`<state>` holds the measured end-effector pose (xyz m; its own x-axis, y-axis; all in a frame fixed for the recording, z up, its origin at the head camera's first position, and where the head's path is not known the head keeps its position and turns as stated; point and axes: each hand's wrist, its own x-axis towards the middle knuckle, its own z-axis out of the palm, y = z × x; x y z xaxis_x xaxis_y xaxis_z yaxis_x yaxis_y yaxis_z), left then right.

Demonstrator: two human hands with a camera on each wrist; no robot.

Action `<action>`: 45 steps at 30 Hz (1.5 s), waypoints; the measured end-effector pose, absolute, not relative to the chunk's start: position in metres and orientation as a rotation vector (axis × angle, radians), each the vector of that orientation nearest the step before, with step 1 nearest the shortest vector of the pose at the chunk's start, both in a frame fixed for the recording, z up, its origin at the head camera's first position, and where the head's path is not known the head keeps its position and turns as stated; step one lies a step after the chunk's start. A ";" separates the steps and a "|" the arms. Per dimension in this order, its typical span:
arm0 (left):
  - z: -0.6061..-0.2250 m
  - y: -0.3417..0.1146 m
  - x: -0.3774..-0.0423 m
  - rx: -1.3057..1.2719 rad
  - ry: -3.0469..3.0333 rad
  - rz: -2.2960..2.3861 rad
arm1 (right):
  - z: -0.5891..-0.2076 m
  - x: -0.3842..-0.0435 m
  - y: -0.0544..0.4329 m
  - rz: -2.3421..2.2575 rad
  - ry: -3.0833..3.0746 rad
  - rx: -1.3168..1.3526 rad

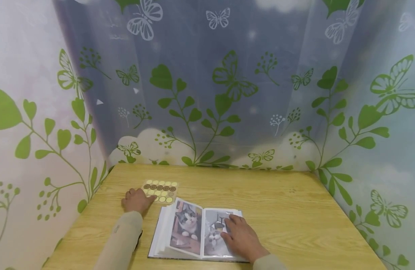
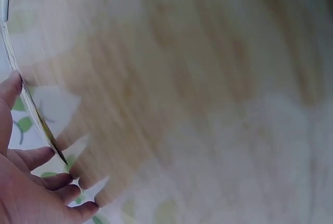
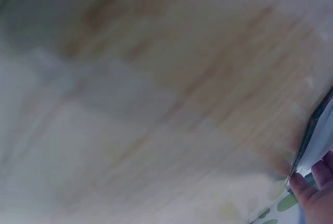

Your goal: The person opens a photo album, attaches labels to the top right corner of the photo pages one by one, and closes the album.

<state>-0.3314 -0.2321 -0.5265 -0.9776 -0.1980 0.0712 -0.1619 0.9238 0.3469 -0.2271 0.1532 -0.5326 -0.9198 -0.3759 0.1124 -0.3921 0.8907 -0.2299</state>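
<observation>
A photo album (image 1: 163, 228) lies spread on the wooden table, a cat photo on each visible page. On its right-hand page, over part of the photo (image 1: 212, 240), rests my right hand (image 1: 242, 236) with fingers extended. The right wrist view catches the album's dark cover edge (image 3: 307, 135) beside the fingers. Behind the album's left corner lies a sheet of round stickers (image 1: 163, 193), yellow and brown. My left hand (image 1: 138, 202) touches that sheet's left side, its thumb reaching over the near corner. In the left wrist view, the fingertips spread along a thin edge (image 2: 36, 115).
The light wooden table (image 1: 295, 210) ends at a back edge against a blue-grey curtain (image 1: 194, 93) printed with green leaves and butterflies. Similar pale curtains (image 1: 379, 150) hang on both sides.
</observation>
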 end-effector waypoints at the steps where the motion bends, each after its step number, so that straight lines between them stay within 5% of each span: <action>1: -0.526 -0.232 -0.331 0.280 -2.978 -0.527 | -0.532 -0.227 0.153 0.382 -2.994 0.609; 26: -0.512 -0.232 -0.325 0.314 -3.037 -0.581 | -0.531 -0.228 0.151 0.365 -2.974 0.631; 45: -0.503 -0.222 -0.335 0.274 -2.837 -1.087 | -0.528 -0.225 0.151 0.388 -2.944 0.636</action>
<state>-0.3354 -0.2225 -0.5028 -0.9797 -0.1993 0.0206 -0.1345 0.7307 0.6693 -0.2247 0.1513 -0.5280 -0.9072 -0.3913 0.1545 -0.4180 0.8800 -0.2254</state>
